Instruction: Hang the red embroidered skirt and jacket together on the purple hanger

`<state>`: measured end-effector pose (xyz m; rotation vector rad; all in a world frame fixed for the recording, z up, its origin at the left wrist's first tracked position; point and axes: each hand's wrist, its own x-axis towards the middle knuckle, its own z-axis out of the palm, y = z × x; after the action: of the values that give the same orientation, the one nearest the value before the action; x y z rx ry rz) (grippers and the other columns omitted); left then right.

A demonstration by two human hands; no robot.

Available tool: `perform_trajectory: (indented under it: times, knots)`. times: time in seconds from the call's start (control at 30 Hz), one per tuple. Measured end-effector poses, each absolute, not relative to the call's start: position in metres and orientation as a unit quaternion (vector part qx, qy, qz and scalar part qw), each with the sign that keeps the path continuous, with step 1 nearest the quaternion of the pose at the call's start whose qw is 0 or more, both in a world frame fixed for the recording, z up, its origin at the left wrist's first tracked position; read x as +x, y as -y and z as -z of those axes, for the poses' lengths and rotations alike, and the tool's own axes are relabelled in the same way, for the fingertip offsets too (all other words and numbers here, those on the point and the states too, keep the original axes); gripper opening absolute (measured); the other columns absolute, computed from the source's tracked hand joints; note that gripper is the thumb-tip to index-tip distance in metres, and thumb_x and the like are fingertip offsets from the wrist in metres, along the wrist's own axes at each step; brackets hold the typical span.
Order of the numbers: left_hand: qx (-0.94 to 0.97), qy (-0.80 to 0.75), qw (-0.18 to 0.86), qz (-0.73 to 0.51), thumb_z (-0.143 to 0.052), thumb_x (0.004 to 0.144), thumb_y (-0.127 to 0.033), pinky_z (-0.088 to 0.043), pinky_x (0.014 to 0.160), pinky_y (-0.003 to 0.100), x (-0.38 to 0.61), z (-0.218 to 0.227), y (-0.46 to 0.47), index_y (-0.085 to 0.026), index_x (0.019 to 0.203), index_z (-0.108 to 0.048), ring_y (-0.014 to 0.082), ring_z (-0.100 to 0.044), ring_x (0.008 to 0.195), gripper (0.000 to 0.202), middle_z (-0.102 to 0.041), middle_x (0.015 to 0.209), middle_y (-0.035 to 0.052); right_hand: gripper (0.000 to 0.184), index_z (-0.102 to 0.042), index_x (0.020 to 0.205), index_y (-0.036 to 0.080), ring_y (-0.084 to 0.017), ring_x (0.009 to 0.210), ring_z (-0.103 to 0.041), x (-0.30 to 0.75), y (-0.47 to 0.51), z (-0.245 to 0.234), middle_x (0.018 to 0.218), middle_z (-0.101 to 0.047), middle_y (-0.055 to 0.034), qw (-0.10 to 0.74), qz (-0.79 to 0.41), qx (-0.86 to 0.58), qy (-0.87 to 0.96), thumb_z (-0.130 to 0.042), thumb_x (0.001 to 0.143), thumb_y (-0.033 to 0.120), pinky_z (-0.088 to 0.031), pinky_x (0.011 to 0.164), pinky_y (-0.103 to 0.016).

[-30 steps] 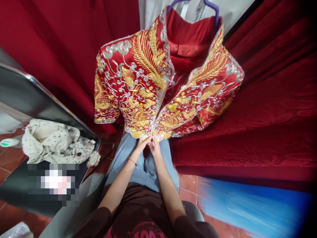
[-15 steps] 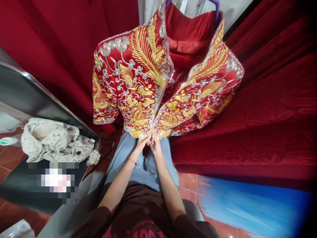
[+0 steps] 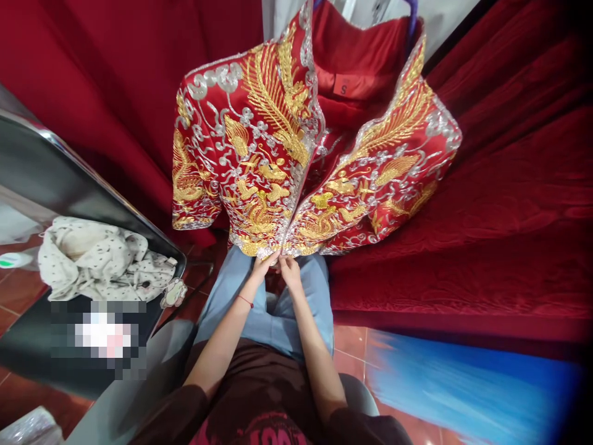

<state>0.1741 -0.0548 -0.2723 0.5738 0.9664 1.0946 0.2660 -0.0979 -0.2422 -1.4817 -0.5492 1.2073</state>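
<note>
A red embroidered jacket (image 3: 259,161) with gold and silver thread hangs on a purple hanger (image 3: 412,17) in front of me. Its collar stands apart at the top, and an "S" size label (image 3: 348,86) shows inside. The two front edges come together at the bottom hem. There, my left hand (image 3: 264,267) pinches the hem by the front edge. Right beside it, my right hand (image 3: 290,272) has its fingers closed at the same corner. The fingertips are small and partly hidden, so any fastener between them cannot be made out.
To the left, a dark chair (image 3: 32,346) bears a spotted white cloth bag (image 3: 92,259) with a charm (image 3: 173,293). A bottle (image 3: 16,259) lies behind the bag. Red curtains (image 3: 509,204) hang on both sides. A blue panel (image 3: 463,383) lies at lower right.
My hands have come slightly apart at the hem, the right fingers bending more. The jacket's upper part sits a little higher and further right in view.
</note>
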Motion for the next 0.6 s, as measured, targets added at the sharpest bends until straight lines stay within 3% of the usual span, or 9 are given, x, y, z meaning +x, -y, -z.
perform_trajectory:
  times: [0.1, 0.23, 0.4, 0.6]
  knots:
    - [0.256, -0.434, 0.712, -0.488, -0.087, 0.06, -0.027, -0.046, 0.103, 0.039, 0.174, 0.274, 0.055, -0.018, 0.102, -0.074, 0.0228, -0.068, 0.108, 0.046, -0.075, 0.11, 0.0066, 0.024, -0.064, 0.064, 0.021, -0.013, 0.052, -0.057, 0.27, 0.095, 0.23, 0.054, -0.062, 0.0031, 0.528, -0.462, -0.656, 0.278, -0.07, 0.077, 0.041, -0.042, 0.057, -0.023]
    - [0.262, -0.429, 0.725, -0.471, -0.088, 0.056, -0.027, -0.046, 0.103, 0.042, 0.173, 0.276, 0.055, -0.017, 0.096, -0.076, 0.0252, -0.069, 0.105, 0.043, -0.077, 0.102, 0.0076, 0.03, -0.06, 0.057, 0.022, -0.014, 0.057, -0.052, 0.273, 0.099, 0.216, 0.056, -0.06, 0.0015, 0.512, -0.415, -0.681, 0.319, -0.068, 0.078, 0.042, -0.039, 0.062, -0.025]
    - [0.267, -0.425, 0.729, -0.465, -0.088, 0.056, -0.026, -0.046, 0.104, 0.041, 0.171, 0.277, 0.055, -0.018, 0.097, -0.076, 0.0245, -0.069, 0.105, 0.044, -0.076, 0.104, 0.0074, 0.017, -0.061, 0.063, 0.025, -0.016, 0.069, -0.051, 0.274, 0.104, 0.208, 0.067, -0.061, 0.0003, 0.518, -0.374, -0.698, 0.323, -0.073, 0.074, 0.032, -0.037, 0.064, -0.024]
    - [0.271, -0.434, 0.708, -0.487, -0.088, 0.058, -0.025, -0.047, 0.102, 0.04, 0.172, 0.271, 0.056, -0.017, 0.096, -0.075, 0.026, -0.069, 0.106, 0.04, -0.077, 0.101, 0.0068, 0.026, -0.053, 0.053, 0.023, -0.012, 0.049, -0.043, 0.27, 0.081, 0.217, 0.047, -0.049, 0.0038, 0.528, -0.435, -0.671, 0.285, -0.065, 0.075, 0.029, -0.033, 0.051, -0.024]
